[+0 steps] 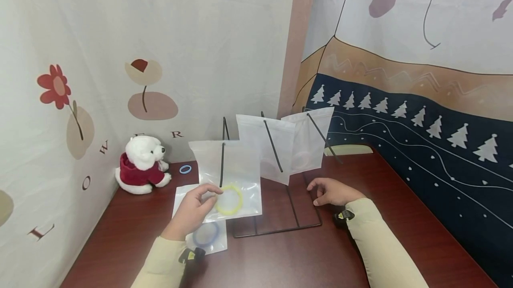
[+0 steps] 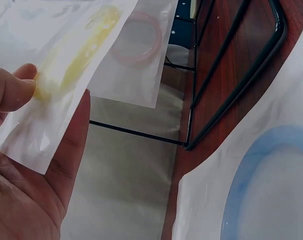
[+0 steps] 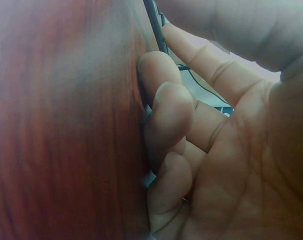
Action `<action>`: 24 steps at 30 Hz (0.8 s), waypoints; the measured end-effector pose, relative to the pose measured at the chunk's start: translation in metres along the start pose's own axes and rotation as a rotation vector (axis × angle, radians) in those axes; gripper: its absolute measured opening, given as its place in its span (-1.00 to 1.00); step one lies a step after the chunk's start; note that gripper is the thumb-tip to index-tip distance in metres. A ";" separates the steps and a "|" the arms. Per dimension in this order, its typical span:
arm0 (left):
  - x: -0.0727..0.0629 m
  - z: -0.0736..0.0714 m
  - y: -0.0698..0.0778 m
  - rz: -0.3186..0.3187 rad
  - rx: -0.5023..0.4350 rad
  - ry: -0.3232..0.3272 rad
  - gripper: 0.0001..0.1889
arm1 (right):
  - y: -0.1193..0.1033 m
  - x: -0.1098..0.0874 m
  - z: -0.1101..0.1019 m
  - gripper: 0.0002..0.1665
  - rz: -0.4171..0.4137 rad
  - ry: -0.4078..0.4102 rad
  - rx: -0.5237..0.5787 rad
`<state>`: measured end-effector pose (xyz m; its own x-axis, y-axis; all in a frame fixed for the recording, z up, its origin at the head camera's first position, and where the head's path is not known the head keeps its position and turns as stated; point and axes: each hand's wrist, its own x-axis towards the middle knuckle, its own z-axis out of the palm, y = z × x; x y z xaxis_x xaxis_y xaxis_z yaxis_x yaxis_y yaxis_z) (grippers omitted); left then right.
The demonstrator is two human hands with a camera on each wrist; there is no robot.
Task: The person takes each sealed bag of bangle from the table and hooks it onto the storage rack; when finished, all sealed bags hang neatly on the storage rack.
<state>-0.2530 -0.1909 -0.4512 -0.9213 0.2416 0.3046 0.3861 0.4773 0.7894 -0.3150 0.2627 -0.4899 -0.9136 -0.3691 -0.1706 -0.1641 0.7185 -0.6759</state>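
Observation:
In the head view, a clear and white zip bag with a yellow ring (image 1: 250,199) inside hangs on the left hook of a black wire rack (image 1: 276,233). My left hand (image 1: 192,212) pinches this bag by its lower left part, thumb in front and fingers behind in the left wrist view. Two more zip bags, a middle bag (image 1: 252,145) and a right bag (image 1: 308,145), hang on the other hooks. My right hand (image 1: 334,191) is at the right side of the rack's base, fingers bent, thumb and index finger at the bar.
Under the left hand lies a bag with a blue ring (image 1: 205,234), partly covered. A small loose blue ring (image 1: 185,169) lies farther back, beside a white plush bear (image 1: 142,163) in red. Printed cloth walls (image 1: 224,34) enclose the brown table (image 1: 280,261).

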 end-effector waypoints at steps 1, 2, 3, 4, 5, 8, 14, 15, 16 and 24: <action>0.000 0.000 0.000 -0.003 -0.010 0.005 -0.76 | 0.000 0.000 0.000 -0.52 0.000 0.000 0.000; 0.000 -0.001 0.000 -0.008 -0.024 0.008 -0.77 | 0.000 0.000 0.000 -0.52 0.001 0.000 -0.002; 0.000 -0.001 0.000 -0.013 -0.034 0.011 -0.77 | 0.000 0.000 0.000 -0.52 0.002 0.000 -0.003; 0.000 -0.001 0.000 -0.018 -0.042 0.013 -0.77 | -0.001 0.000 0.000 -0.52 0.002 0.000 -0.004; 0.000 -0.001 -0.001 -0.020 -0.044 0.014 -0.78 | -0.001 0.000 0.000 -0.52 0.002 0.000 -0.004; 0.000 -0.001 -0.001 -0.030 -0.057 0.020 -0.78 | -0.001 0.000 0.000 -0.52 -0.003 0.001 -0.005; 0.002 0.000 -0.004 -0.053 -0.036 0.047 -0.78 | -0.001 -0.001 0.000 -0.52 -0.007 0.000 -0.010; 0.002 -0.001 -0.004 -0.058 -0.032 0.052 -0.77 | -0.001 -0.001 0.000 -0.52 -0.006 0.000 -0.012; 0.002 -0.001 -0.004 -0.060 -0.030 0.057 -0.77 | -0.001 -0.001 0.000 -0.52 -0.004 0.001 -0.013; 0.003 -0.002 -0.003 -0.069 -0.047 0.081 -0.75 | 0.001 0.001 0.000 -0.52 0.003 0.005 -0.011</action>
<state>-0.2569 -0.1939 -0.4519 -0.9470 0.1394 0.2894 0.3209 0.4494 0.8337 -0.3158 0.2628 -0.4906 -0.9161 -0.3636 -0.1692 -0.1648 0.7260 -0.6677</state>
